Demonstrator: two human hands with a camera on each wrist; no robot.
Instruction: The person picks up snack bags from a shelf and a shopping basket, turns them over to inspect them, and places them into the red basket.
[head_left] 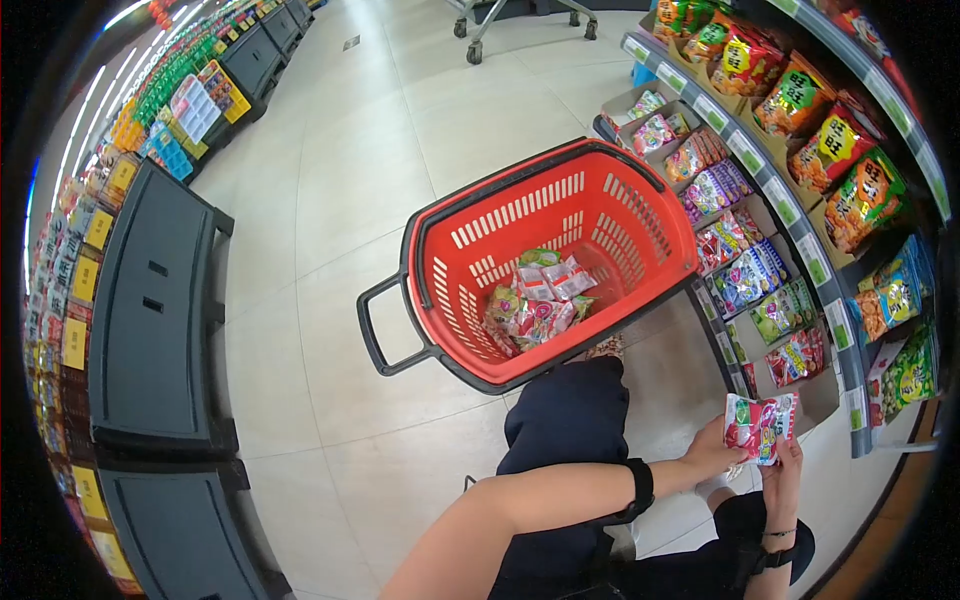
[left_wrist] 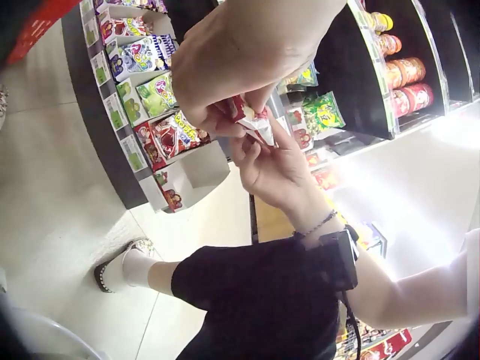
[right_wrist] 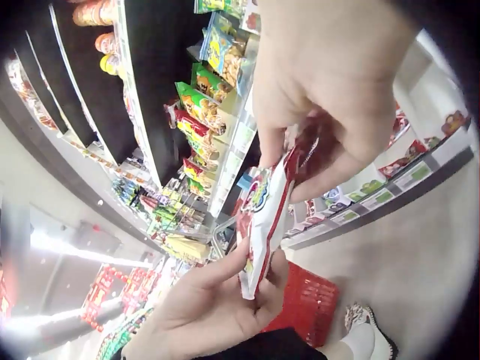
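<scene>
At the lower right of the head view, both hands hold a small pink and white candy bag point(head_left: 762, 425) between them in front of the shelf. My left hand point(head_left: 712, 450) grips its left edge. The right hand point(head_left: 786, 475) pinches the lower right side, with the thumb on the front. In the right wrist view the candy bag point(right_wrist: 262, 217) is seen edge-on, the right hand point(right_wrist: 330, 97) above it and the left hand point(right_wrist: 217, 300) below. Several similar candy bags point(head_left: 545, 318) lie in the red shopping basket point(head_left: 470, 215).
Beside the basket, a low shelf holds boxes of candy bags point(head_left: 750, 275). Snack bags point(head_left: 828, 145) fill the shelf above. Grey cabinets point(head_left: 150, 310) line the left side of the aisle. A wheeled cart point(head_left: 500, 20) stands on the tiled floor point(head_left: 345, 150) at the far end.
</scene>
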